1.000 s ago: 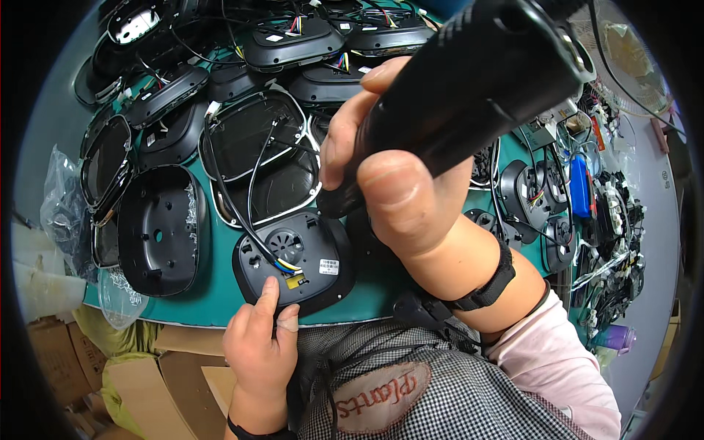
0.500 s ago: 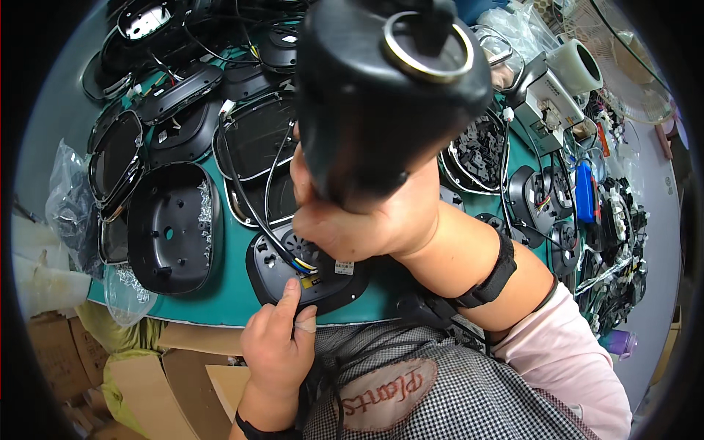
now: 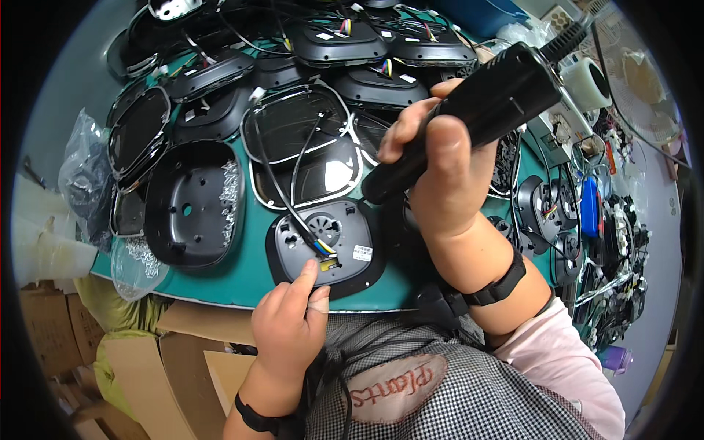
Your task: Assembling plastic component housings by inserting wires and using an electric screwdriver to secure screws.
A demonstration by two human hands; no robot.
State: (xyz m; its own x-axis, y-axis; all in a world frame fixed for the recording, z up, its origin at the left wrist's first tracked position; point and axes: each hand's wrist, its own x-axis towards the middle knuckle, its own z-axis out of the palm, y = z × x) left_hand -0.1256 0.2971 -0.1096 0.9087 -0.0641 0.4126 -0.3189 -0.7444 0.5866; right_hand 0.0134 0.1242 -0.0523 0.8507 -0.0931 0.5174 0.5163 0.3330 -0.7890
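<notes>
My right hand (image 3: 456, 172) is wrapped around a black corded electric screwdriver (image 3: 491, 99), held up in the air and tilted, its cord end toward the upper right. No bit can be made out. Below it, near the table's front edge, lies a round-cornered black plastic housing (image 3: 358, 275) with a vent pattern, a white label and a cable of coloured wires (image 3: 320, 248). My left hand (image 3: 290, 323) has its index finger stretched to the housing beside the wires and a small yellowish slot. The thumb stands apart and the other fingers curl loosely, with nothing seen in them.
Left of the housing, a deep black shell (image 3: 172, 227) holds many small screws. A clear bag of screws (image 3: 136, 275) sits at the table's left edge. Glossy black panels (image 3: 301, 121) and more wired housings (image 3: 341, 40) crowd the back. On the right are a blue object (image 3: 589, 207) and assorted parts.
The screwdriver has swung away to the right and tilted over in my right hand. My left index finger stays at the housing's wires. The whole view has shifted slightly.
</notes>
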